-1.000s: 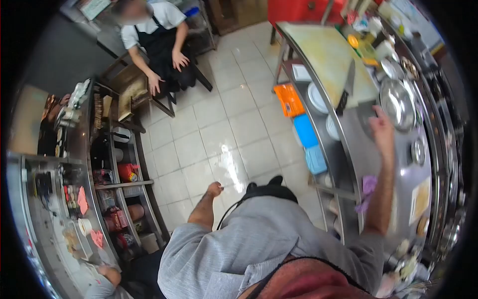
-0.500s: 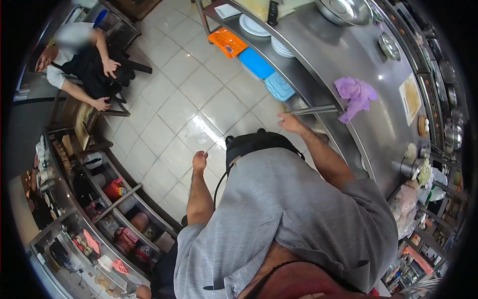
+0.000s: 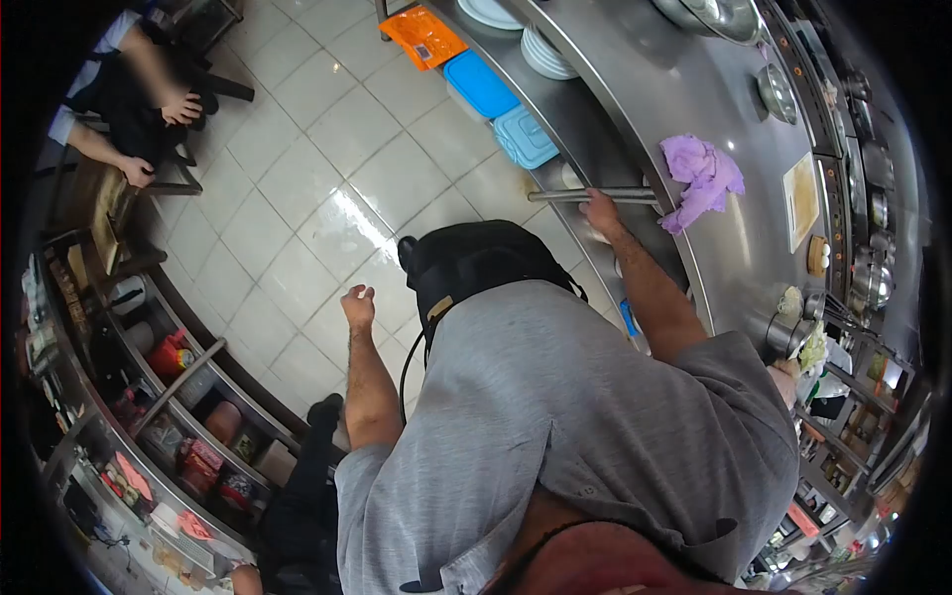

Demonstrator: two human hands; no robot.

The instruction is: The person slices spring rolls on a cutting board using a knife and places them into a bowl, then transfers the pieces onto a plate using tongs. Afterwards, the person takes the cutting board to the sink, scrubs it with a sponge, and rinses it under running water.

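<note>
My left hand hangs over the tiled floor, its fingers curled in loosely and nothing in them. My right hand is beside the steel counter, overlapping the metal bar under its edge; whether it touches the bar I cannot tell. Its fingers look partly bent and somewhat apart, with nothing held. Between my arms a black bag sits at the front of my waist, a black cord running down from it. Closest to my right hand on the countertop lies a crumpled purple cloth.
The counter carries metal bowls and a cutting board. Plates and blue-lidded containers are on its lower shelf. A person sits at the left. A dark trouser leg shows near the left shelves.
The view has shifted toward the counter. My right hand has moved back over the metal bar. The seated person and left shelves now lie closer to the left edge.
</note>
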